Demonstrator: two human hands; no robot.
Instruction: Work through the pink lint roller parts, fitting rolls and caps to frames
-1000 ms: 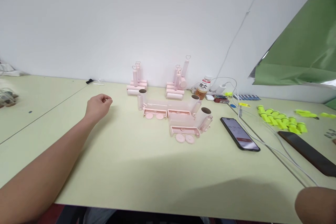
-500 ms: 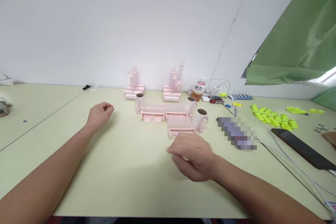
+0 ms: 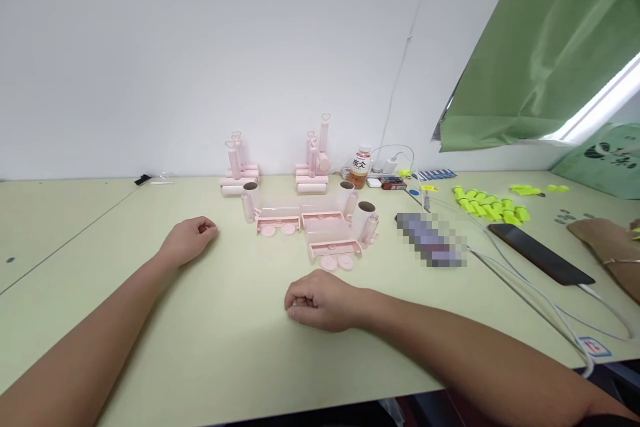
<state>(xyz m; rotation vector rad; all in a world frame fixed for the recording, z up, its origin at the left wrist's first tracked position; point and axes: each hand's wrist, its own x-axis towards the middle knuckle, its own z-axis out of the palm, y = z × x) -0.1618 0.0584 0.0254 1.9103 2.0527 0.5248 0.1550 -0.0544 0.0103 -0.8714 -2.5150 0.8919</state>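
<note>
Your two bare hands rest on a pale yellow-green laminate tabletop [image 3: 240, 347] set against a plain white wall [image 3: 200, 47], with a dark seam line crossing the surface at far left. A green sheet [image 3: 540, 60] hangs down at upper right, a bright strip of light along its lower edge.

Your left hand [image 3: 189, 240] lies curled into a loose fist, holding nothing, well left of the parts. Your right hand [image 3: 320, 299] is likewise curled shut and empty on the table, just in front of the nearest pink plastic lint-roller set [image 3: 334, 248], whose tray lies flat with two round pink discs at its front edge and a clear-covered roll with a brown cardboard core [image 3: 367, 220] standing beside it. A second, similar pink tray group [image 3: 285, 219] lies behind it, and two stacks of pink roller handles with heart-shaped tips [image 3: 313, 163] stand upright near the wall.

Right of them stands a small bottle of amber drink with a white label [image 3: 359, 168]; the label bears dark characters too small to read. White cables [image 3: 525, 287] run across the table past a dark phone lying face up [image 3: 540, 253] and a heap of neon yellow plastic pieces [image 3: 487, 205]. Another person's arm [image 3: 607, 250] rests at the right edge. A small white tag with red marking [image 3: 593, 345] lies near the front edge, unreadable.
</note>
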